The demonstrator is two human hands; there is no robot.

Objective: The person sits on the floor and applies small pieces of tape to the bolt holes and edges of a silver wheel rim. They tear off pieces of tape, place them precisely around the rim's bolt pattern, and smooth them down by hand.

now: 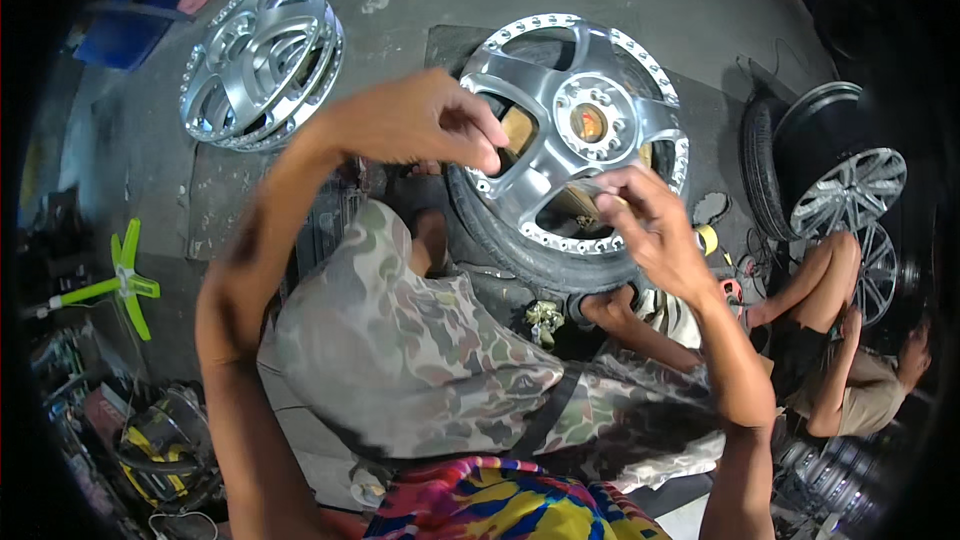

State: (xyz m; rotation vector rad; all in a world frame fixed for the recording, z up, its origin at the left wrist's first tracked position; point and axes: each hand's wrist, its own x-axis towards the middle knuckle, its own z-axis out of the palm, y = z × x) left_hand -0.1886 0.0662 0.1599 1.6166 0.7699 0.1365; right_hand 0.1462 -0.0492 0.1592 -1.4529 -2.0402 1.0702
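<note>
A silver five-spoke wheel rim (535, 165), studded with small holes around its edge, rests on a black tire (530, 265) in front of me. My left hand (430, 122) hovers over the rim's left side, its fingers curled toward the thumb; whatever they may hold is too small to make out. Above the lower right spoke, my right hand (655, 225) has its thumb and fingers closed on a small thin grey piece (592, 185). Its exact kind cannot be read. Brownish material shows through the gaps between the spokes.
More silver rims (262, 60) are stacked at the far left. At right, a black-barreled wheel (850, 160) stands near another tire (765, 165), with a seated person (850, 370) close by. A green fan (125, 280) and a yellow-black machine (165, 450) are at left.
</note>
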